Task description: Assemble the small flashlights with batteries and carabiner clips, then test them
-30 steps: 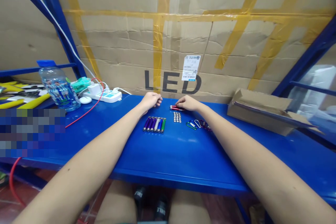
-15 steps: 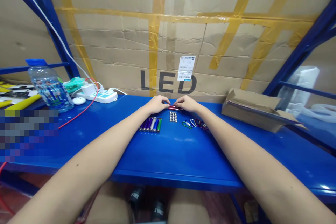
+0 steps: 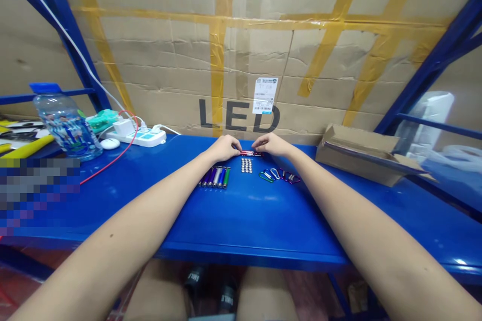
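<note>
At the back of the blue table, a small red metal penlight (image 3: 247,153) lies crosswise between my hands. My left hand (image 3: 226,149) pinches its left end between thumb and fingers. At the other end, my right hand (image 3: 274,144) has its fingertips closed on it, partly covering a silver section. Just in front are several button batteries (image 3: 246,165) in neat rows. Several penlights (image 3: 217,177) in purple, silver, blue and green line up side by side near my left forearm. Coloured carabiners (image 3: 275,175) rest beside my right forearm.
A cardboard box (image 3: 361,155) with raised flaps stands at the right. Toward the left are a plastic bottle (image 3: 66,123), a white power strip (image 3: 143,137) and a red cable (image 3: 113,163). A large taped carton (image 3: 181,70) walls off the back.
My right hand has shifted slightly on the penlight, and more of its right end shows between the fingers. The whole view has drifted a little; the laid-out parts stay in place.
</note>
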